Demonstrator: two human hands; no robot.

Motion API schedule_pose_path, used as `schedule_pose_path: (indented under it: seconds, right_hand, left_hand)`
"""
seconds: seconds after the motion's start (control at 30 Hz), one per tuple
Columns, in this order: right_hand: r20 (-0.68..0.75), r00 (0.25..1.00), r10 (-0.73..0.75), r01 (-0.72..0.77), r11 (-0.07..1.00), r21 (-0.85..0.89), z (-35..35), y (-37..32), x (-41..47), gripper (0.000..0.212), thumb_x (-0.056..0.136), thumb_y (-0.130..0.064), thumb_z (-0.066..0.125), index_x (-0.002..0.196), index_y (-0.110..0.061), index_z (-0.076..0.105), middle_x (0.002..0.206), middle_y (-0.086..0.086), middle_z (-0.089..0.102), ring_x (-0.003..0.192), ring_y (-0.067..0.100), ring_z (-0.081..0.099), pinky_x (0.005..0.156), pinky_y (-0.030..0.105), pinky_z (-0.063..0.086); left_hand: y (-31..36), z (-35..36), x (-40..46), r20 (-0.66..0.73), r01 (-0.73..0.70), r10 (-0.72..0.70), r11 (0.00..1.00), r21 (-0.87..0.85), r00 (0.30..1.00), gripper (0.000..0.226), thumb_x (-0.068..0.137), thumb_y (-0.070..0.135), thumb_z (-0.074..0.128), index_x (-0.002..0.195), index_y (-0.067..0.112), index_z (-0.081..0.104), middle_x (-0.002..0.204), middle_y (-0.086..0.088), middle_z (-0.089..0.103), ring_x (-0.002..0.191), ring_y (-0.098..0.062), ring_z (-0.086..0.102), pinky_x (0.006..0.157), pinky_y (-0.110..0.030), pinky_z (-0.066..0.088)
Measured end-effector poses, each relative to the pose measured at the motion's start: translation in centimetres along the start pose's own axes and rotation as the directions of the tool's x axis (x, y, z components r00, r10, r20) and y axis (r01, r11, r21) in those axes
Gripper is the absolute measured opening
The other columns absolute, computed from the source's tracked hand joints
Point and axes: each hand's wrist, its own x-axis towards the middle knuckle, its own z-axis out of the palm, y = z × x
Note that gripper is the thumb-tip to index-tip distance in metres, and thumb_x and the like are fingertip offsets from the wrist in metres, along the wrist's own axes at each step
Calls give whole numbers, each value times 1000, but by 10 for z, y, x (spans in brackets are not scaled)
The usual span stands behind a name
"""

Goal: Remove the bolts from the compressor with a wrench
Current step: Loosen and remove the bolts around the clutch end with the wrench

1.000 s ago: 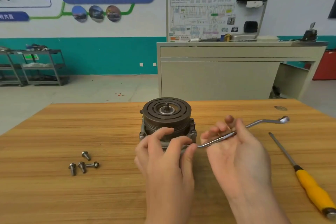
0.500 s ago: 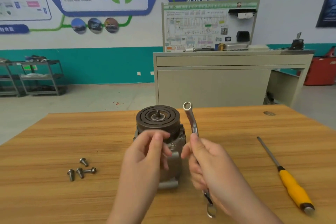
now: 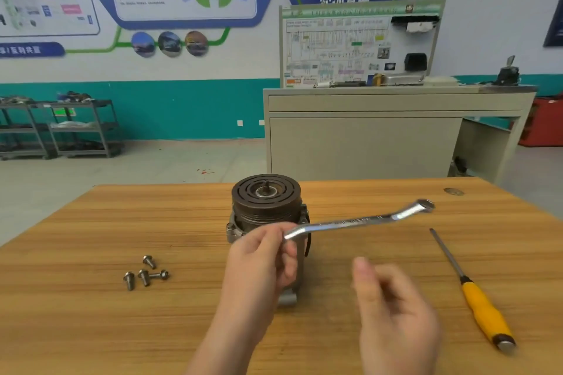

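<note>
**Left hand holds the wrench over the compressor**

The wooden table carries everything. The compressor stands near its middle, grooved pulley face up, its lower body partly hidden by the left hand. That hand's fingers curl round one end of the ring wrench, whose shaft runs up and to the right, its far ring end in the air above the table. The right hand is blurred, lifted above the table with fingers loosely spread, gripping nothing. A yellow-handled screwdriver lies to the right. Four loose bolts lie clustered left of the compressor, well apart from it.
</note>
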Motion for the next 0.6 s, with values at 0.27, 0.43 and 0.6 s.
schedule_pose_path:
  seconds: [0.27, 0.43, 0.6]
  right_hand:
    - [371, 843, 391, -537, 662, 523, 14, 22, 25, 43, 84, -41, 47, 61, -13, 70, 57, 21, 59, 37, 22, 53, 34, 19, 33]
    - [189, 931, 311, -364, 785, 501, 35, 21, 21, 34, 92, -31, 50, 67, -16, 68, 59, 19, 62, 45, 27, 61, 37, 23, 41]
    - [138, 903, 407, -421, 773, 474, 50, 16, 8, 21, 101, -2, 33, 97, -16, 48, 58, 15, 62, 43, 26, 59, 38, 24, 41]
  left_hand:
    - [-37, -20, -1, -224, -282, 424, 833, 475, 878, 41, 80, 52, 61, 111, 23, 58, 83, 5, 67, 72, -10, 63, 63, -21, 51]
    - [-53, -22, 21, -143, -124, 465, 496, 859, 874, 138, 59, 47, 86, 154, 13, -8, 159, -7, 3, 147, -20, 7, 118, -36, 11]
    - [-59, -13, 27, -132, -165, 466, 542, 824, 875, 117, 72, 7, 77, 154, 13, -6, 160, -1, -6, 146, -29, 18, 117, -38, 25]
